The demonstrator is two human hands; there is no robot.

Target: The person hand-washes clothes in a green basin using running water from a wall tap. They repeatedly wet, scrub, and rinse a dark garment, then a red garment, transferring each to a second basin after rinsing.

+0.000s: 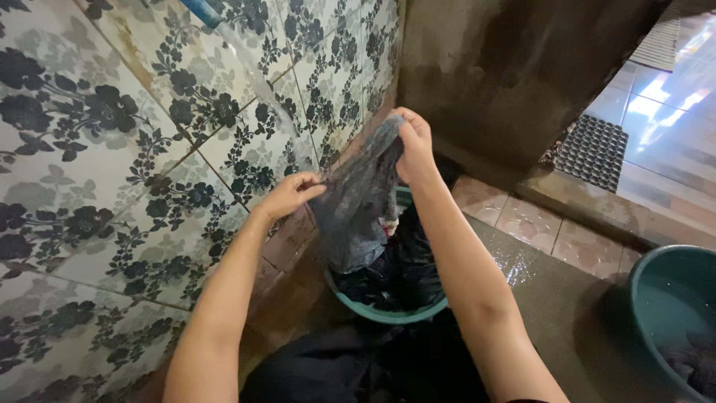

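Left hand [287, 195] and right hand [414, 145] each pinch the top edge of a wet dark garment [358, 205], fingers pressed together. Garment hangs over the green basin [388, 312] of dark laundry at the floral tiled wall [112, 149].

A home washing area, the kind used for doing laundry by hand. A wall [149, 149] of white tiles printed with dark flowers rises on the left, and water [261, 75] streams down from a blue pipe [200, 11] at the top. On the wet concrete floor [567, 321] stand a green basin [388, 310] heaped with dark wet clothes [403, 272] and a second basin [671, 313] of water at the right. Beyond a low step, a black rubber mat [593, 149] lies before a shiny tiled room.
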